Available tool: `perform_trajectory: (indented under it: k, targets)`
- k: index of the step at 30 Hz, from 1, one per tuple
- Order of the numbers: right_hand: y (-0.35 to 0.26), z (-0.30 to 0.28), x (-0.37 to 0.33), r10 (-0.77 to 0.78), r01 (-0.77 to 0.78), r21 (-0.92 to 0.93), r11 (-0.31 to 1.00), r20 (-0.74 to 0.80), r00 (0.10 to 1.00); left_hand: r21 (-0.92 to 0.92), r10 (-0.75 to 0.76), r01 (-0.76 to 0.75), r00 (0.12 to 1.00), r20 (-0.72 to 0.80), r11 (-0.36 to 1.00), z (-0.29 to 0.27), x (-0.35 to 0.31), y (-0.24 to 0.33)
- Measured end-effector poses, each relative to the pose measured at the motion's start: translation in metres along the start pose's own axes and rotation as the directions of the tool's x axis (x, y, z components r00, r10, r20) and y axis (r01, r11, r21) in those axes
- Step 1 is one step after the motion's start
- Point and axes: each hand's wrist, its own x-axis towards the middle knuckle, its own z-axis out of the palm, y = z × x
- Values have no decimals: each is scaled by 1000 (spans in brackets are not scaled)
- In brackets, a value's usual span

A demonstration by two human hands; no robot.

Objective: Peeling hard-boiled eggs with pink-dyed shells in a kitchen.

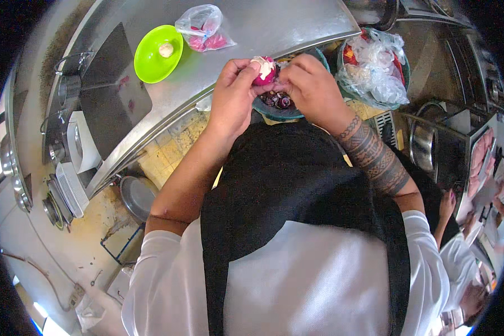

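My left hand (235, 92) is closed around a magenta-shelled egg (266, 67), held up above a bin. Part of its shell is off and a whitish surface shows. Close against its right side, my right hand (311, 87) has its fingers pinched together; what is between them I cannot make out. Below both hands, dark purplish scraps (277, 101) lie in the teal bin (283, 117). On the steel counter to the left, a bright green bowl (147, 59) holds a whitish round peeled egg (166, 50). Beside the bowl sits a clear plastic bag (206, 25) with several magenta eggs.
The steel counter (280, 19) has a raised edge just beyond my hands. A second bin (407, 92) stuffed with plastic bags (372, 70) stands at the right. Another person's hand (447, 204) is at the right by a metal table. A grey pan (135, 196) lies low on the left.
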Motion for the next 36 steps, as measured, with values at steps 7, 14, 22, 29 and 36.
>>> perform_trajectory:
  k: [7, 14, 22, 29, 36]
  targets:
    - [10, 4, -10, 338, -333, 150, 931, -7, 941, -62, -9, 8, 1000, -20, 998, -6, 2, 2]
    - [-5, 24, -1, 517, -410, 619, 671, 6, 856, -1, 5, -5, 1000, -4, 1000, -6, -1, -5]
    - [-12, 23, -6, 493, -453, 420, 786, 17, 870, -31, 15, -15, 1000, 12, 999, 5, -11, -8]
    - [-13, 22, -12, 443, -384, 427, 818, -42, 896, 6, -12, 11, 998, 63, 1000, -11, -11, -11]
    - [-5, 19, -14, 457, -403, 382, 831, -57, 888, -93, -92, 107, 983, 158, 990, -18, -9, -3]
